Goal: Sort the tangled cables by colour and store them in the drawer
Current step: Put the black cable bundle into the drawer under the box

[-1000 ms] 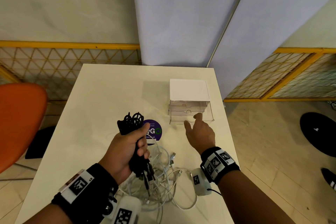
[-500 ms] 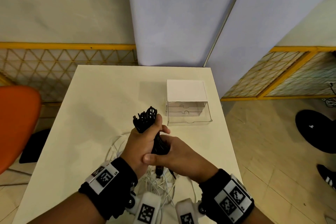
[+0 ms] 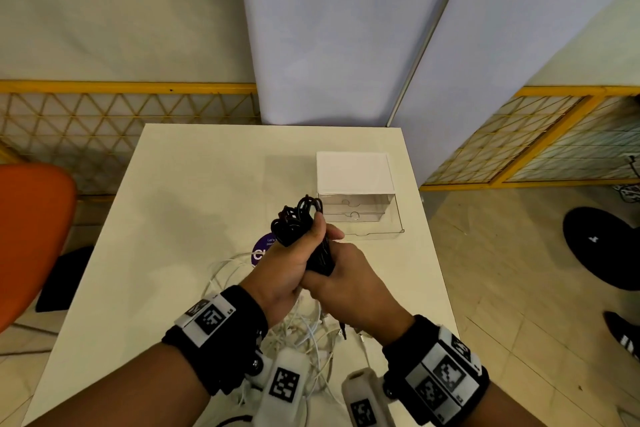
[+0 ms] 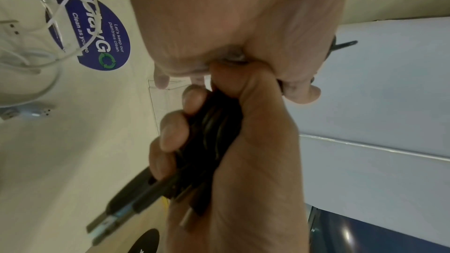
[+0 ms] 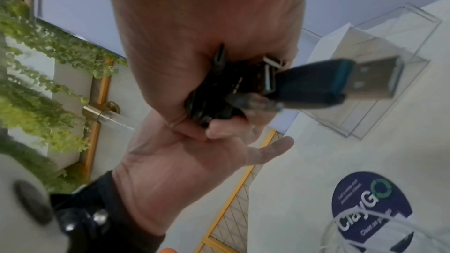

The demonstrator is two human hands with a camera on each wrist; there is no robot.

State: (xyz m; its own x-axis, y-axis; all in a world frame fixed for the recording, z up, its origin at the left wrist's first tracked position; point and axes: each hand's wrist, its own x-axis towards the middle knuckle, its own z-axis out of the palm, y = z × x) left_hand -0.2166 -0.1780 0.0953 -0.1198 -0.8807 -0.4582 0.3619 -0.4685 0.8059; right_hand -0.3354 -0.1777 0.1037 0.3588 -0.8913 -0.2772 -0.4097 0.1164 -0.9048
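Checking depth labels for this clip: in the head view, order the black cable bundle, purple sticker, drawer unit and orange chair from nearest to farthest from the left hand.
1. black cable bundle: gripped in the left hand.
2. purple sticker: just left, on the table.
3. drawer unit: beyond, to the right.
4. orange chair: far left, off the table.

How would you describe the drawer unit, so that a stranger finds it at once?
On the white table, look at the far right part. The drawer unit stands there: a white-topped box with clear drawers, the lowest pulled out. Nothing else there is boxy or transparent.
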